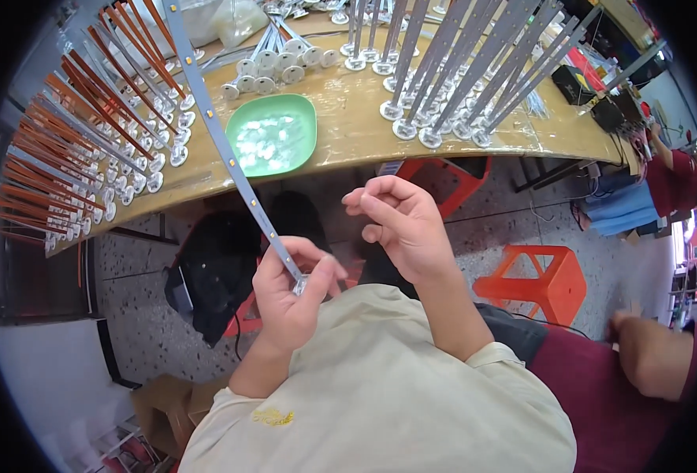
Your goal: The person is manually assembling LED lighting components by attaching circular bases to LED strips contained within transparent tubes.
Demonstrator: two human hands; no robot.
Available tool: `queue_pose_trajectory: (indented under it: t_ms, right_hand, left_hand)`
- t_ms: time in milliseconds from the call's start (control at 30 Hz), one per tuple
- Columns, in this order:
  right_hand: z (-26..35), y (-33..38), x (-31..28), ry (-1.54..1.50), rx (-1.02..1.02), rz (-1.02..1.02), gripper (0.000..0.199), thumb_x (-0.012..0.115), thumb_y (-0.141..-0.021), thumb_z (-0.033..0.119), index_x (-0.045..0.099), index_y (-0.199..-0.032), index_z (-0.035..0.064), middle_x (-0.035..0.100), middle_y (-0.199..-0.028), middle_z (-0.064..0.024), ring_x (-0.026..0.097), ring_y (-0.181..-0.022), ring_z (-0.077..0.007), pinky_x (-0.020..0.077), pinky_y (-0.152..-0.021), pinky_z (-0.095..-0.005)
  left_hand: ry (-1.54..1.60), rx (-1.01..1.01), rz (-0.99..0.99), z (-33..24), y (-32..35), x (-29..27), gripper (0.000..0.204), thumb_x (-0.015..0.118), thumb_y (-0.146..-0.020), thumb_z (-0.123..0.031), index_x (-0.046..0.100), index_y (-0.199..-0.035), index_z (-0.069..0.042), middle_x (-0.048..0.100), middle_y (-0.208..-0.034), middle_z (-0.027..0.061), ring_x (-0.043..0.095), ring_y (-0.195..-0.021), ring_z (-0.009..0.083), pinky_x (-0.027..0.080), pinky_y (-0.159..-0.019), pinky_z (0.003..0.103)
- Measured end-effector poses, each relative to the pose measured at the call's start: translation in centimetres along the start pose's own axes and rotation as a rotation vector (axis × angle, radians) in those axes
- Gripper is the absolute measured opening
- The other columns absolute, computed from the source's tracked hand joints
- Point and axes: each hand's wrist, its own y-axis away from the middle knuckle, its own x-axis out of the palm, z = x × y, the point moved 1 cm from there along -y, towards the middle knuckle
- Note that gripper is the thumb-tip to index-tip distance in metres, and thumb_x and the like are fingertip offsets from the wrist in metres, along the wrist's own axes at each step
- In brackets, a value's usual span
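My left hand [285, 303] is closed round the lower end of a long grey LED light strip [239, 175] dotted with small yellow LEDs. The strip slants up and away to the left, over the table's edge. At its lower end, between thumb and fingers, a clear plastic end piece [301, 285] partly shows. My right hand [408, 229] hovers to the right, apart from the strip, its thumb and fingertips drawn together in a pinch. Whether anything small sits in that pinch is not visible. Beyond the hands, a green tray [310, 126] holds many small shiny clear pieces.
Rows of strips on clear round bases stand on the table [348, 118]: orange-brown and grey ones [112, 118] at left, grey ones [443, 87] at right. Bundled white-based pieces [273, 63] lie behind the tray. A red stool [549, 284] and a person in maroon [600, 370] are at right.
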Motion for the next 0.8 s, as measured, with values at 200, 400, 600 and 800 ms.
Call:
queue_pose_trajectory:
  t_ms: [200, 400, 600, 800]
  right_hand:
    - [-0.5, 1.5, -1.5, -0.200, -0.026, -0.004, 0.010, 0.065, -0.094, 0.008, 0.065, -0.103, 0.0039, 0.065, -0.113, -0.0058, 0.060, -0.094, -0.0090, 0.0468, -0.067, -0.0243]
    - [-0.7, 2.9, -1.0, -0.246, -0.058, -0.052, 0.012, 0.063, -0.095, 0.004, 0.064, -0.105, -0.0022, 0.065, -0.096, -0.0037, 0.055, -0.067, -0.0047, 0.0467, -0.060, -0.0190]
    - [-0.6, 3.8, -1.8, 0.000, -0.253, -0.037, 0.006, 0.062, -0.094, -0.003, 0.062, -0.099, -0.0019, 0.064, -0.093, -0.0035, 0.055, -0.067, -0.0056, 0.0442, -0.056, -0.0209]
    - [-0.4, 4.7, -2.7, 0.475, -0.316, -0.063, 0.011, 0.063, -0.086, -0.011, 0.063, -0.095, -0.0060, 0.064, -0.099, -0.0110, 0.062, -0.077, -0.0089, 0.0483, -0.052, -0.0180]
  left_hand:
    - [-0.078, 0.080, -0.028, 1.0, -2.2, 2.6, 0.029, 0.068, -0.083, 0.010, 0.049, -0.103, -0.001, 0.070, -0.096, 0.0179, 0.060, -0.061, 0.0073, 0.048, -0.053, 0.019]
    - [0.063, 0.092, -0.003, 1.3, -3.3, 4.1, 0.034, 0.072, -0.082, 0.010, 0.047, -0.102, -0.002, 0.071, -0.086, 0.0143, 0.067, -0.069, 0.0111, 0.051, -0.052, 0.022]
    - [-0.027, 0.062, -0.014, 1.8, -3.3, 4.0, 0.033, 0.072, -0.082, 0.010, 0.047, -0.101, -0.001, 0.070, -0.084, 0.0126, 0.068, -0.074, 0.0124, 0.056, -0.063, 0.024]
    - [-0.030, 0.038, 0.000, 1.9, -2.8, 3.7, 0.034, 0.071, -0.082, 0.011, 0.047, -0.102, -0.001, 0.070, -0.085, 0.0145, 0.069, -0.076, 0.0144, 0.056, -0.066, 0.025]
